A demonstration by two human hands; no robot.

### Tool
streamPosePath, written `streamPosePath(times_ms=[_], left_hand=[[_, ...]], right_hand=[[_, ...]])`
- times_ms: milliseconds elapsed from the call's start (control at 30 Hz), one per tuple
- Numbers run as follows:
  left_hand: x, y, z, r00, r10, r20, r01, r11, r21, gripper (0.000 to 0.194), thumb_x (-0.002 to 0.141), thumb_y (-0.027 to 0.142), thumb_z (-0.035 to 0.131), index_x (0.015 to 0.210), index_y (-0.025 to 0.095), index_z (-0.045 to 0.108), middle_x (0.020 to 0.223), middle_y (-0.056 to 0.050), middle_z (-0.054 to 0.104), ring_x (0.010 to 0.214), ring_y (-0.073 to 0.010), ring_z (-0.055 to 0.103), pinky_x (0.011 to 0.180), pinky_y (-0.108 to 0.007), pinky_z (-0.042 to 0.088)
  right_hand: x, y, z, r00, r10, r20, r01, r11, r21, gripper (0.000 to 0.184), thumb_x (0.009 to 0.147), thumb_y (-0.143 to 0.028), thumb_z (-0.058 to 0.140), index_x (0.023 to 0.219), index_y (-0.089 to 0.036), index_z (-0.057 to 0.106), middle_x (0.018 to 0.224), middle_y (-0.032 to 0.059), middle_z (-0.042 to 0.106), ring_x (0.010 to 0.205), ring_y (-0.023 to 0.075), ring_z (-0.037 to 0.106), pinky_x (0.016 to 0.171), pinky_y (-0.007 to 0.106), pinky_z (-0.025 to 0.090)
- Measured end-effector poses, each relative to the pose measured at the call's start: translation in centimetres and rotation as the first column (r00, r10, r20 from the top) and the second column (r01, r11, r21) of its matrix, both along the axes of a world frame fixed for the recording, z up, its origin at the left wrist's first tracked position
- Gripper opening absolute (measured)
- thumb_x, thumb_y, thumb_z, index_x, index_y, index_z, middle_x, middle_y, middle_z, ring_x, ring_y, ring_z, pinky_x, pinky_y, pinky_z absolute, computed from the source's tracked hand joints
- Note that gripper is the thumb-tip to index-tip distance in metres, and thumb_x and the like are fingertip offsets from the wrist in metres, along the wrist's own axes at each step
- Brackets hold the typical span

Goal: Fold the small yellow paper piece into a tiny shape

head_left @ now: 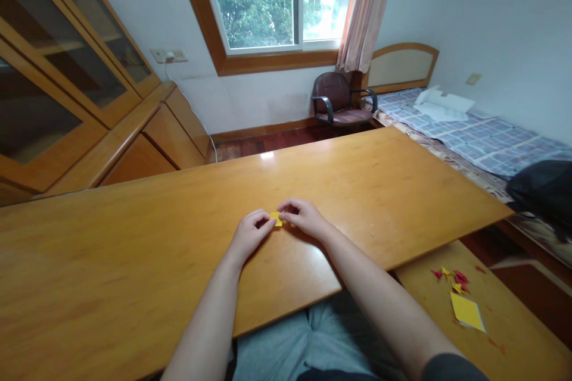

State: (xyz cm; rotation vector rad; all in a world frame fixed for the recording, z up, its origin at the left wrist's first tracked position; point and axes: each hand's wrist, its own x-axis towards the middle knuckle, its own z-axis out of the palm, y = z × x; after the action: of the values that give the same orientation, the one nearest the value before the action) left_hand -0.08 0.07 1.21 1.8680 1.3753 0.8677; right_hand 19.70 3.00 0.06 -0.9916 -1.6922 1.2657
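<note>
Pinching from both sides, the left grip (251, 234) and the right grip (309, 219) are closed on one small yellow paper (276, 220) in the head view. It sits over the middle of the desk (134, 250), in front of the person, where both sets of fingertips can meet. The left grip has its left side and the right grip its right side, so the piece is probably kept steady and unlikely to twist. Thumb and fingers do the holding, with the palms off to the sides, which suits something so small and leaves its middle in sight. Both forearms come in over the desk's near edge, likely a help in keeping the fingers steady.

To the right of the desk's near edge, the side desk (513, 321) bears red and yellow folded pieces (460, 278) in a loose cluster, with a larger yellow sheet (466, 311) just beside them. Set there, they are away from the fingers, yet probably within the right arm's reach.
</note>
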Motion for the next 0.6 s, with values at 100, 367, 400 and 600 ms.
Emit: streamPosePath(times_ms=[100, 367, 400, 600], left_hand=[[-0.04, 0.07, 0.07, 0.999, 0.013, 0.038, -0.012, 1.0, -0.026, 0.026, 0.083, 0.039, 0.062, 0.068, 0.018, 0.064, 0.069, 0.0, 0.058, 0.069, -0.0158, 0.053, 0.066, -0.027, 0.038], [-0.38, 0.22, -0.09, 0.938, 0.178, 0.298, -0.127, 0.975, -0.183, 0.029, 0.076, 0.042, 0.067, 0.062, 0.018, 0.058, 0.061, 0.003, 0.053, 0.063, -0.0138, 0.048, 0.063, -0.025, 0.036], [-0.39, 0.17, 0.01, 0.928, 0.191, 0.321, -0.132, 0.971, -0.199, 0.03, 0.075, 0.042, 0.068, 0.062, 0.018, 0.058, 0.06, 0.003, 0.053, 0.063, -0.0137, 0.048, 0.063, -0.025, 0.036], [-0.23, 0.0, 0.71, 0.918, 0.173, 0.356, -0.099, 0.971, -0.216, 0.032, 0.074, 0.043, 0.069, 0.058, 0.017, 0.061, 0.058, 0.002, 0.055, 0.062, -0.0141, 0.049, 0.063, -0.026, 0.037]], right_hand=[[-0.07, -0.1, -0.01, 1.0, -0.006, 0.016, 0.005, 0.999, 0.035, 0.02, 0.081, -0.024, 0.069, 0.099, -0.016, 0.071, 0.082, 0.0012, 0.069, 0.074, 0.0129, 0.06, 0.071, 0.026, 0.047], [0.02, -0.74, 0.64, 0.998, -0.055, 0.041, 0.043, 0.965, 0.259, 0.018, 0.087, -0.018, 0.061, 0.104, -0.019, 0.069, 0.093, 0.0034, 0.072, 0.076, 0.0124, 0.062, 0.072, 0.025, 0.049], [0.04, -0.77, 0.65, 0.997, -0.053, 0.053, 0.035, 0.952, 0.304, 0.017, 0.087, -0.015, 0.061, 0.101, -0.019, 0.07, 0.093, 0.0035, 0.071, 0.076, 0.0126, 0.061, 0.073, 0.025, 0.049], [-0.28, -0.68, 0.24, 0.999, -0.015, 0.045, -0.006, 0.902, 0.433, 0.013, 0.087, -0.014, 0.064, 0.094, -0.02, 0.073, 0.092, 0.0042, 0.069, 0.088, 0.0152, 0.064, 0.081, 0.028, 0.051]])
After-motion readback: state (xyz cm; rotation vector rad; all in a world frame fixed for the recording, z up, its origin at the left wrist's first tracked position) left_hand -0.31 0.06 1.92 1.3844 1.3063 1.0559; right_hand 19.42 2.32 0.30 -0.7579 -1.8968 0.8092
